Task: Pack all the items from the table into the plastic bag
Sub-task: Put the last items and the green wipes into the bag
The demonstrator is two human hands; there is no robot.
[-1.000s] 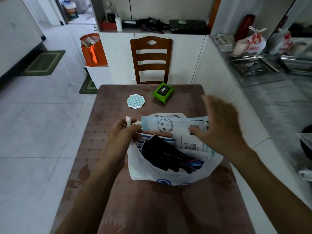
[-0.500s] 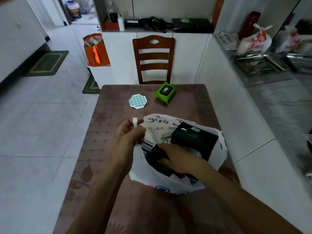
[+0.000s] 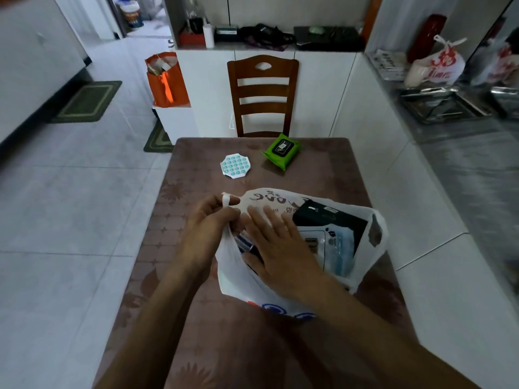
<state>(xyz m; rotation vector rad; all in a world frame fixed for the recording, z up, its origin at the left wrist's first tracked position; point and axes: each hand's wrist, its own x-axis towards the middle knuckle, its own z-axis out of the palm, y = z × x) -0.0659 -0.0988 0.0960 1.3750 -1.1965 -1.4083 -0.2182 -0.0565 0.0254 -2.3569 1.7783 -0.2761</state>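
Observation:
A white plastic bag point(image 3: 238, 284) lies open in the middle of the brown table point(image 3: 196, 318). Inside it show a black box point(image 3: 331, 220) and a light blue packet point(image 3: 337, 248). My left hand point(image 3: 209, 223) pinches the bag's left handle and holds the mouth up. My right hand point(image 3: 280, 248) lies flat over the bag's opening, fingers spread, pressing on the contents. A green wipes pack point(image 3: 280, 150) and a round teal-and-white bubble toy point(image 3: 235, 165) rest on the table's far end, apart from both hands.
A wooden chair point(image 3: 262, 94) stands at the table's far edge. An orange bag point(image 3: 165, 80) sits on a white stand to the left. White cabinets and a counter with a tray point(image 3: 441, 108) run along the right side.
My right hand has come up out of the bag's inside and now lies flat across its mouth. The light blue packet shows again under the black box. My left hand still holds the handle.

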